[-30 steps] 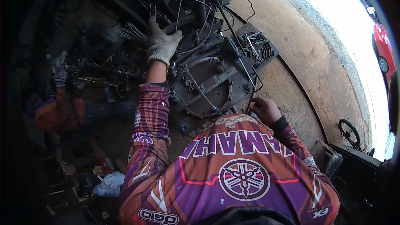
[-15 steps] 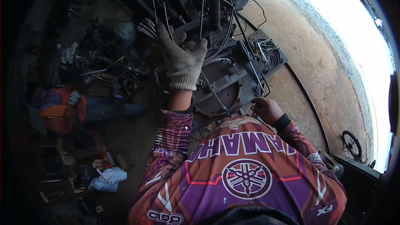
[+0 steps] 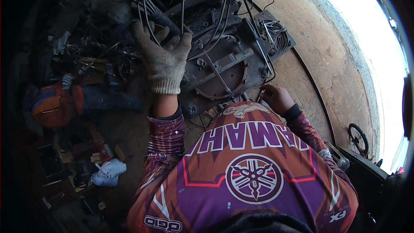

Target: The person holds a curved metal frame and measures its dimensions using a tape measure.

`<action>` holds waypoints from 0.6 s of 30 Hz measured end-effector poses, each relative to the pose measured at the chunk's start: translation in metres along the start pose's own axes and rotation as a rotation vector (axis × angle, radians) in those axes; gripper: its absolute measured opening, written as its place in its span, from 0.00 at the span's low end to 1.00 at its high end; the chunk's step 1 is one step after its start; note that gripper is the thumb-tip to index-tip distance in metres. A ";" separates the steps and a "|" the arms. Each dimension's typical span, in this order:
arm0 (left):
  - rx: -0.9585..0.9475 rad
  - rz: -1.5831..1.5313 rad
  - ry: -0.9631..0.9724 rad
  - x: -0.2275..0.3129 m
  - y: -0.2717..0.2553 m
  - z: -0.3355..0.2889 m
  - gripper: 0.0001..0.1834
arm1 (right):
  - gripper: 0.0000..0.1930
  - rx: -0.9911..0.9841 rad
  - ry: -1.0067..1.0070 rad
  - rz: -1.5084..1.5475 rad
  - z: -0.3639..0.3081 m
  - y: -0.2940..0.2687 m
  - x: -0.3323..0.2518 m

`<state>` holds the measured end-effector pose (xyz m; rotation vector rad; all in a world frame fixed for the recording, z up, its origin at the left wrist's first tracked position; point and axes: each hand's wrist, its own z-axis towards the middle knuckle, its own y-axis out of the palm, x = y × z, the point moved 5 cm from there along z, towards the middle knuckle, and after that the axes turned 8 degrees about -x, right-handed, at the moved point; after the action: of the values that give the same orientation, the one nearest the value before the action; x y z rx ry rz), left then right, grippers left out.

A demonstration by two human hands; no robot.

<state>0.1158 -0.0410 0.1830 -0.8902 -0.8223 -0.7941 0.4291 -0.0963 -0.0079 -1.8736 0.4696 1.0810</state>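
Observation:
My left hand (image 3: 165,60), in a knitted work glove, is closed around upright rods of a round metal-rod frame (image 3: 184,4). The frame has a curved ring on top and hangs over the far left part of a dark steel worktable (image 3: 241,77). On the table lie a flat metal ring (image 3: 246,74), a square bar (image 3: 237,59) across it and small round nuts or washers (image 3: 201,62). My bare right hand (image 3: 278,98) is by the table's near right edge, fingers curled; whatever they grip is hidden.
A side tray (image 3: 276,39) holds metal rods and coiled wire. A bundle of thin rods (image 3: 144,6) stands beyond my left hand. Another person (image 3: 58,103) sits at the left among scattered metal parts. A bicycle wheel (image 3: 359,139) shows at the right.
My left hand has moved left with the rod frame, uncovering more of the worktable. The view has shifted a little. My right hand stays near the table edge, its fingers still curled.

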 end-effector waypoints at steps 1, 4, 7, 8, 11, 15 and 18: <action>0.005 0.004 -0.001 -0.001 -0.003 -0.002 0.58 | 0.16 -0.015 -0.008 0.003 0.001 0.003 0.000; -0.008 0.025 -0.053 -0.004 -0.004 -0.011 0.59 | 0.15 -0.035 -0.015 -0.002 0.005 0.005 -0.009; -0.062 0.072 -0.063 0.001 0.000 -0.021 0.58 | 0.14 -0.056 0.008 -0.018 0.009 0.003 -0.017; -0.070 0.080 -0.076 0.004 0.000 -0.025 0.57 | 0.13 -0.070 0.031 -0.026 0.011 0.004 -0.017; -0.063 0.100 -0.051 0.000 0.002 -0.031 0.57 | 0.13 -0.065 0.032 -0.038 0.013 0.006 -0.014; -0.047 0.175 0.039 -0.006 0.003 -0.036 0.58 | 0.13 -0.060 0.027 -0.063 0.013 0.009 -0.017; -0.067 0.152 -0.042 -0.005 0.004 -0.037 0.58 | 0.13 -0.044 -0.045 -0.079 0.014 0.011 -0.017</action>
<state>0.1264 -0.0707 0.1634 -1.0194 -0.7588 -0.6750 0.4052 -0.0925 -0.0021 -1.8857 0.3454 1.0860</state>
